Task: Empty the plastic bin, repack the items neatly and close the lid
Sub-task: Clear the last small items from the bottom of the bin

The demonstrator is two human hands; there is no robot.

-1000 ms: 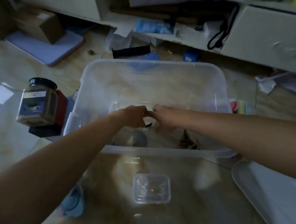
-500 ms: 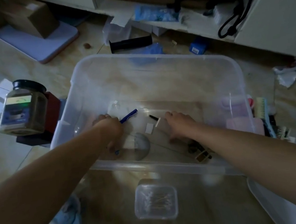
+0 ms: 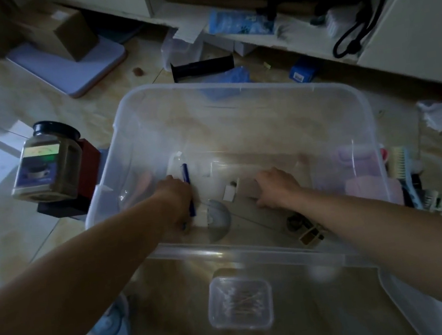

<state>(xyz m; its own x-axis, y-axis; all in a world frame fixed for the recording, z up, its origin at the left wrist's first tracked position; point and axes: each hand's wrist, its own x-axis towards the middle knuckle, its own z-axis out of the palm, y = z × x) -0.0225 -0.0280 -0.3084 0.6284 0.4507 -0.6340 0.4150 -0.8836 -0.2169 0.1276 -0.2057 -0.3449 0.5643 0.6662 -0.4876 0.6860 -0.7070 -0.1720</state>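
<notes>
The clear plastic bin (image 3: 231, 87) stands on the floor in front of me, and both my hands are inside it. My left hand (image 3: 175, 201) grips a blue pen (image 3: 186, 174) near the bin's left side. My right hand (image 3: 275, 186) lies knuckles up on the bin floor, fingers bent down beside a brownish flat piece (image 3: 248, 189) and a small white piece (image 3: 229, 193); its fingertips are hidden. A grey half-round object (image 3: 219, 219) and dark clips (image 3: 305, 228) lie on the bin floor near the front wall.
The bin's lid (image 3: 429, 305) lies at the lower right. A small clear box of cotton swabs (image 3: 239, 304) sits in front of the bin. A jar (image 3: 45, 165) stands on a red box at the left. Brushes (image 3: 406, 171) lie to the right, with cluttered shelves behind.
My hands were together at the bin's middle and have spread apart. The left hand now holds the blue pen, turned upright. The right hand has shifted to the right.
</notes>
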